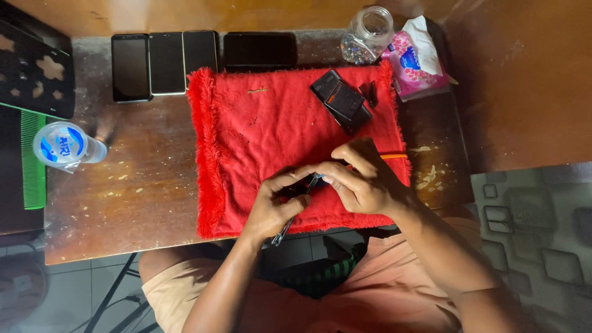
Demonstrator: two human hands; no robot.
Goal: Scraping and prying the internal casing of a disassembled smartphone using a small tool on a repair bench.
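Head-camera view looking down at a worn wooden table (135, 191). In the lower middle of the frame, over a fluffy red cloth (277, 123), the left hand (274, 206) pinches thin metal tweezers (296, 209), their far end poking out below the wrist. The right hand (361, 182) curls around a small part, hidden by fingers, and an orange-handled tool (391, 156). Steady work here likely needs both wrists resting on the cloth. Upper middle: one opened black phone (342, 102). Along the top edge: four dark phones (166, 65), one clear jar (369, 34). At left: one clear lidded cup (65, 147).
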